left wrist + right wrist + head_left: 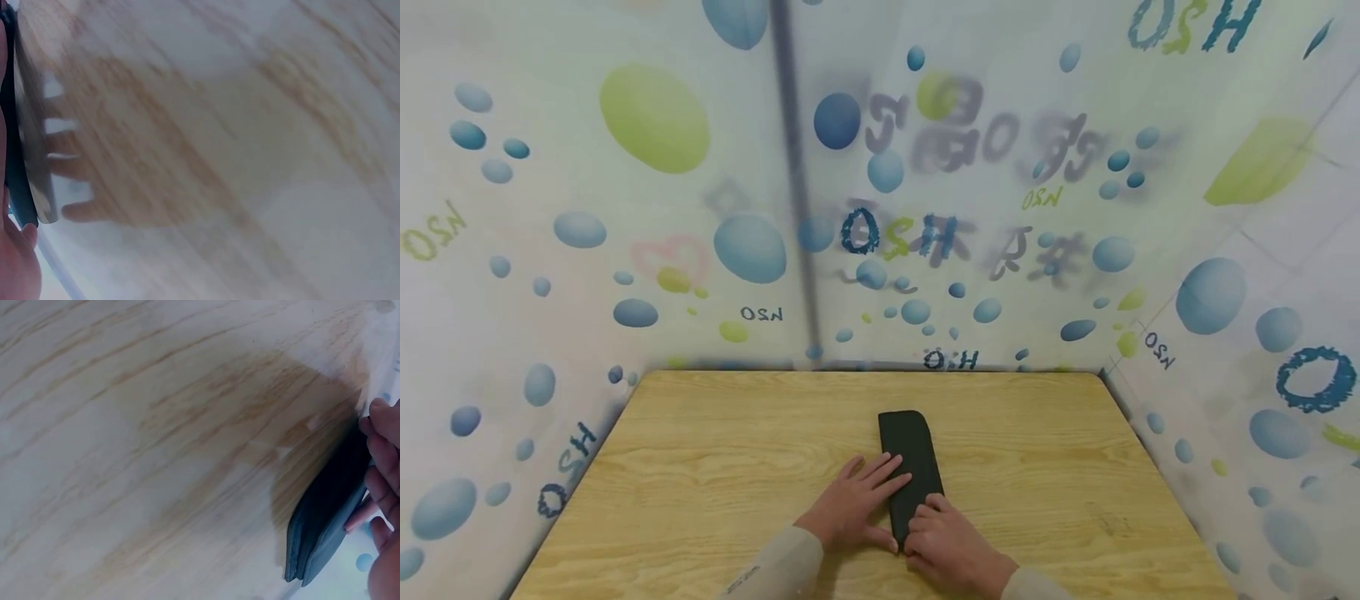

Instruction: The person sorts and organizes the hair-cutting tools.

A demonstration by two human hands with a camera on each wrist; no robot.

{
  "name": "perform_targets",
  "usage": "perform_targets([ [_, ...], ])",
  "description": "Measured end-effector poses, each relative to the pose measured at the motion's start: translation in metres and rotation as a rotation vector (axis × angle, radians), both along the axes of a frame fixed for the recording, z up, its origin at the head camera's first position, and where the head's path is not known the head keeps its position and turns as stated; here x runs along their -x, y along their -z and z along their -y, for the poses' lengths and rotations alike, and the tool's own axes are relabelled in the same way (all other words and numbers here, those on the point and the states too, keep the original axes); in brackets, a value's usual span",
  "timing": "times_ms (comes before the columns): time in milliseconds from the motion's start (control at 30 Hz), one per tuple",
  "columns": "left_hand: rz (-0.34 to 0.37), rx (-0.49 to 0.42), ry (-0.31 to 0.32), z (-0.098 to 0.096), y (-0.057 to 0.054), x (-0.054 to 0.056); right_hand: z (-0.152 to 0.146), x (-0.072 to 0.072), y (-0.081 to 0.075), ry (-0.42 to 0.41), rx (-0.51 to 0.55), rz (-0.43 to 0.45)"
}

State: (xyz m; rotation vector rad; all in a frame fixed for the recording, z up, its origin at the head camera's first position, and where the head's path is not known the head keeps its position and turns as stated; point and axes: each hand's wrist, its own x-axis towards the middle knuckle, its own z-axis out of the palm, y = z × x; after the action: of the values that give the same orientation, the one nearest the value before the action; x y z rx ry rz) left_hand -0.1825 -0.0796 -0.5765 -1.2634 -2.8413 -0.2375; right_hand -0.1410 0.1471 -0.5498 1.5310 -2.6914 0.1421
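Observation:
A dark folded cloth lies lengthwise on the wooden table, a little right of centre. My left hand rests flat on its left side, fingers straight and spread across the fabric. My right hand is at the cloth's near end with fingers curled over the edge. In the right wrist view the cloth shows several stacked layers, and the fingers wrap round its edge. The left wrist view is blurred; only a dark strip of cloth at the left border and a bit of the hand show.
Patterned plastic sheeting with blue and green bubbles walls the table on the left, back and right. A dark vertical pole shows behind the sheet. Bare wood extends around the cloth on both sides.

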Motion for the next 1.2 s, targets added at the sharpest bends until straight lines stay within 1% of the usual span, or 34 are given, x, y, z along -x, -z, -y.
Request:
perform_targets([
  [167,0.042,-0.020,-0.007,0.000,-0.005,-0.003,-0.004,0.000,0.000,0.016,0.019,0.020],
  [300,0.072,-0.035,-0.007,0.001,-0.006,-0.003,-0.011,0.001,0.002,0.037,0.060,0.021],
  [433,0.101,-0.046,-0.008,0.002,-0.007,-0.003,-0.023,0.004,0.003,0.080,0.111,-0.011],
  [567,0.154,-0.080,-0.045,0.002,-0.009,-0.004,-0.036,0.009,-0.002,0.125,0.153,-0.046],
  [667,0.160,-0.090,-0.102,-0.001,-0.009,-0.006,-0.047,0.014,-0.005,0.163,0.162,-0.063],
  [700,0.153,-0.085,-0.127,-0.003,-0.009,-0.007,-0.051,0.016,-0.006,0.181,0.163,-0.056],
  [833,0.137,-0.070,-0.253,-0.009,-0.009,-0.013,-0.067,0.025,-0.009,0.262,0.141,-0.023],
  [900,0.149,-0.101,-0.319,-0.014,-0.011,-0.017,-0.075,0.029,-0.008,0.313,0.124,-0.016],
  [1000,0.151,-0.143,-0.398,-0.025,-0.014,-0.023,-0.087,0.035,-0.006,0.378,0.100,-0.045],
  [1067,0.167,-0.185,-0.445,-0.034,-0.016,-0.026,-0.095,0.038,-0.004,0.411,0.097,-0.078],
  [1133,0.194,-0.212,-0.501,-0.043,-0.018,-0.028,-0.101,0.040,-0.002,0.443,0.097,-0.106],
  [1200,0.237,-0.256,-0.563,-0.053,-0.018,-0.030,-0.106,0.043,0.000,0.478,0.093,-0.125],
])
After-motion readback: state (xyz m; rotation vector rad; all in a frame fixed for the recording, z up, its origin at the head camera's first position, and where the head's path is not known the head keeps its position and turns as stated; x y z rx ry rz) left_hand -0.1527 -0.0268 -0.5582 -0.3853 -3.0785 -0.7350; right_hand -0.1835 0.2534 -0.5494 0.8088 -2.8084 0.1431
